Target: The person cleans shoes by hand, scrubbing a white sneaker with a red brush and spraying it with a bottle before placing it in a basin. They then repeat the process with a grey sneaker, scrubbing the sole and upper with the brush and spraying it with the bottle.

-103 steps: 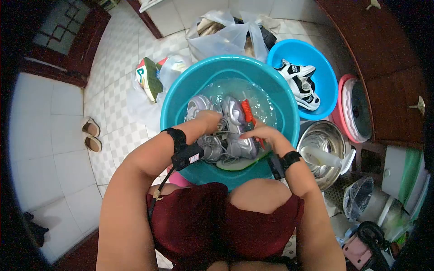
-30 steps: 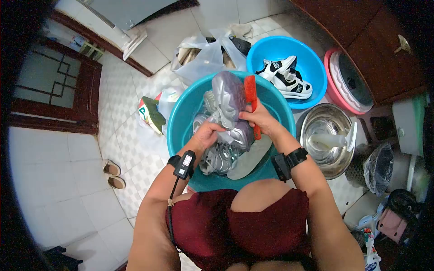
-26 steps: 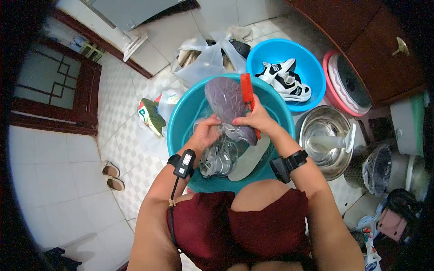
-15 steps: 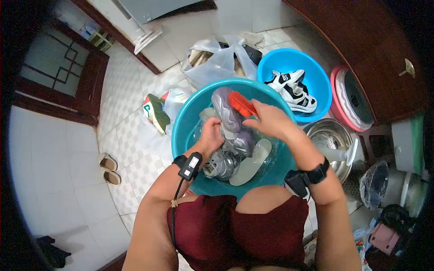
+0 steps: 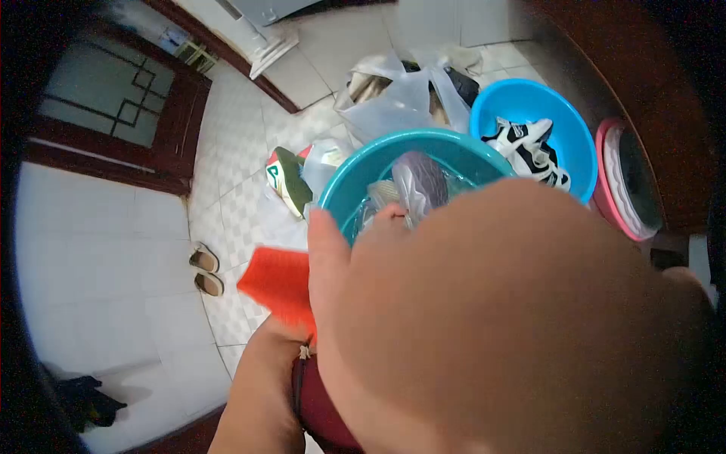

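close up and blurred, the right hand (image 5: 370, 295) grips the red brush (image 5: 278, 282), left of centre; beyond, the partly hidden left hand (image 5: 387, 221) grips the grey shoe (image 5: 421, 181) in the teal basin (image 5: 416, 137), mid-frame; farther, upper right, black-and-white shoes (image 5: 527, 147) lie in the blue basin (image 5: 573, 144).

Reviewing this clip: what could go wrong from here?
The right hand, with the red brush, is close to the camera and could bump it. Its arm hides much of the teal basin, so a slip there could go unseen. The wet-looking shoe might slide from the left hand.
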`<state>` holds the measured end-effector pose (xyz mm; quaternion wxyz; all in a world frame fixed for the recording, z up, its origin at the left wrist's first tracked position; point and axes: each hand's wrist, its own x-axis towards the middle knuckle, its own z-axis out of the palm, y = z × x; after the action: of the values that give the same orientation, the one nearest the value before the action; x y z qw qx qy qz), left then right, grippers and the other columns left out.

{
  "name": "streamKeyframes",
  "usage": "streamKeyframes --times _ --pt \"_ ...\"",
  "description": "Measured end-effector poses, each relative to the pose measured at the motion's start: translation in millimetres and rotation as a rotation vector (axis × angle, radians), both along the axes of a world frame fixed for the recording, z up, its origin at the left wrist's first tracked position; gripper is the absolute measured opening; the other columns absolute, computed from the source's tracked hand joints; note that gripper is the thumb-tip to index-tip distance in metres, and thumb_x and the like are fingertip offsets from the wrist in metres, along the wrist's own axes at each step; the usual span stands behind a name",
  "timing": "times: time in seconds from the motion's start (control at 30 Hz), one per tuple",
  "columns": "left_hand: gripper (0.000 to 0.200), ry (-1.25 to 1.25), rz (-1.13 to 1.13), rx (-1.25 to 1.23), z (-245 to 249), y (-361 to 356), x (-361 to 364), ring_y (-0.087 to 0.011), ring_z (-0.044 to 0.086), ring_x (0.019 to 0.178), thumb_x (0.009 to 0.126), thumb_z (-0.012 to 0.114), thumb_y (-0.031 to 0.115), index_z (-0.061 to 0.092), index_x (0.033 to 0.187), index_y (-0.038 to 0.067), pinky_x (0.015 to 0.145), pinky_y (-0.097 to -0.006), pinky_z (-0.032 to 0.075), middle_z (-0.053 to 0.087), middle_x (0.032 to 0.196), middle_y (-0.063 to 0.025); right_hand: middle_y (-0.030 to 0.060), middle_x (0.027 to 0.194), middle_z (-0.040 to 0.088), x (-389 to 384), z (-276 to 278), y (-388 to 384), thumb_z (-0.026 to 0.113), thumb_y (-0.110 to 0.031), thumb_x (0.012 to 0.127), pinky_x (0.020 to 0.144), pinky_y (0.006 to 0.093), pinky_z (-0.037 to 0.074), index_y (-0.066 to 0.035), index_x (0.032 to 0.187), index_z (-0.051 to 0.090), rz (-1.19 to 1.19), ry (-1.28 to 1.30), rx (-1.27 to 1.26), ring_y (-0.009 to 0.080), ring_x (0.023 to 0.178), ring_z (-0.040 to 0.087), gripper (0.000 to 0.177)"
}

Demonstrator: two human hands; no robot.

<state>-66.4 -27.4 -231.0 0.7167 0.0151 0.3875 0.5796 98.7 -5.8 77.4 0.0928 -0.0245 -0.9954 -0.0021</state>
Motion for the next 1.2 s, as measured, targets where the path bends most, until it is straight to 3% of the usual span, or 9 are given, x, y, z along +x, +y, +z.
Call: streamKeyframes --times 0.47,0.7,0.8,0.87,0.97,1.07,1.2 --pt "0.051 -0.045 -0.05 0.073 -21 15 13 -0.0313 0.057 0.105 0.077 0.045 0.024 0.049 0.121 0.0 0.097 -0.0476 0.038 0.061 0.115 -0.0143 0.0141 0.078 0.06 10 -16 5 0.059 -0.026 0.083 0.057 0.0377 0.046 0.007 0.121 0.047 0.001 -0.05 -0.018 0.0297 0.068 0.06 0.051" --pt "0.045 -0.026 -0.05 -0.093 -23 12 9 -0.0299 0.059 0.099 0.073 0.049 0.025 0.057 0.111 0.001 0.092 -0.0452 0.041 0.065 0.106 -0.0124 0.0155 0.078 0.06 11 -16 5 0.059 -0.025 0.084 0.058 0.0395 0.045 0.006 0.12 0.047 0.0 -0.071 -0.009 0.0318 0.07 0.06 0.05" --pt "0.043 0.021 0.036 -0.086 -49 15 4 -0.0285 0.06 0.095 0.072 0.052 0.023 0.058 0.108 0.002 0.087 -0.0448 0.044 0.066 0.101 -0.0112 0.016 0.079 0.06 13 -12 2 0.058 -0.025 0.085 0.058 0.0403 0.045 0.006 0.12 0.047 -0.007 -0.069 -0.012 0.0326 0.07 0.06 0.049" --pt "0.043 0.027 0.07 -0.169 -35 6 5 -0.03 0.059 0.097 0.073 0.053 0.022 0.056 0.11 0.001 0.087 -0.0459 0.043 0.063 0.107 -0.0126 0.0164 0.079 0.06 14 -10 4 0.058 -0.025 0.085 0.059 0.0408 0.045 0.006 0.12 0.047 -0.019 -0.061 -0.022 0.0332 0.07 0.06 0.048" --pt "0.046 -0.166 -0.076 0.093 -16 18 14 -0.0318 0.057 0.102 0.076 0.049 0.023 0.052 0.117 0.001 0.095 -0.046 0.04 0.059 0.116 -0.0145 0.017 0.079 0.06 13 -12 10 0.058 -0.025 0.085 0.059 0.0416 0.045 0.005 0.12 0.047 -0.03 -0.064 -0.028 0.0341 0.071 0.06 0.048" --pt "0.048 -0.043 -0.051 0.049 -14 17 14 -0.0315 0.056 0.106 0.077 0.047 0.023 0.05 0.12 0.001 0.099 -0.0459 0.037 0.059 0.117 -0.0145 0.0176 0.079 0.06 15 -13 10 0.057 -0.025 0.086 0.059 0.0424 0.045 0.005 0.12 0.047 -0.024 -0.059 -0.024 0.035 0.071 0.06 0.047" --pt "0.048 -0.092 -0.011 -0.082 1 15 17 -0.0308 0.055 0.108 0.076 0.048 0.023 0.051 0.118 0.001 0.097 -0.0479 0.038 0.059 0.117 -0.014 0.0183 0.079 0.061 19 -17 12 0.057 -0.025 0.086 0.06 0.0435 0.045 0.005 0.119 0.047 -0.033 -0.093 -0.039 0.0361 0.072 0.059 0.046"
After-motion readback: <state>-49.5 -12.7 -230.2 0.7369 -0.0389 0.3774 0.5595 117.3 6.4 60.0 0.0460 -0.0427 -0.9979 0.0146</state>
